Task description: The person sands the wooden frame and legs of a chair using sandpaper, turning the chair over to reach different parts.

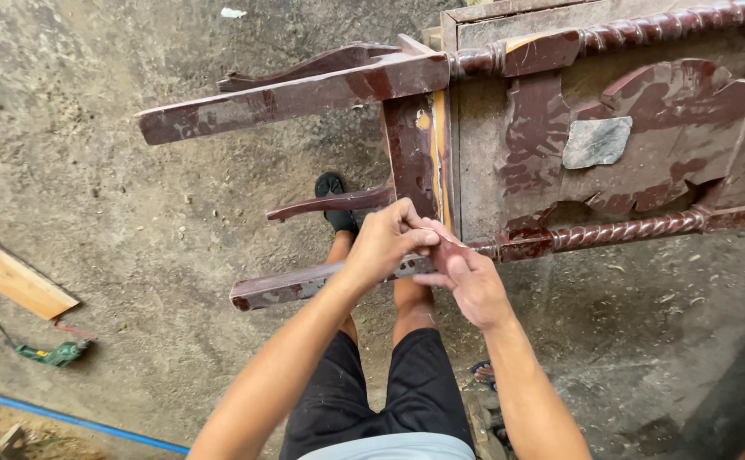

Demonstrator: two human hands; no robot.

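Head cam: left hand [387, 241] & right hand [471, 283] both gripping lower leg rail [287, 288] of overturned maroon chair [560, 145]; chair on concrete floor [91, 196]; green drill [53, 353] near floor's left edge.

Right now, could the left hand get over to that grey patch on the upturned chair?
Probably yes. The left hand rests on the chair's leg joint, and the grey patch lies open on the chair's underside with nothing covering it, though it is a long stretch.

— What can't you make out here?
— The chair [509, 145] runs off the right edge of the frame. The right hand [473, 285] covers the joint it grips.
— Anything else?
— A green drill [53, 353] at lower left, too small for detail; the plank [11, 277] is cut off too.
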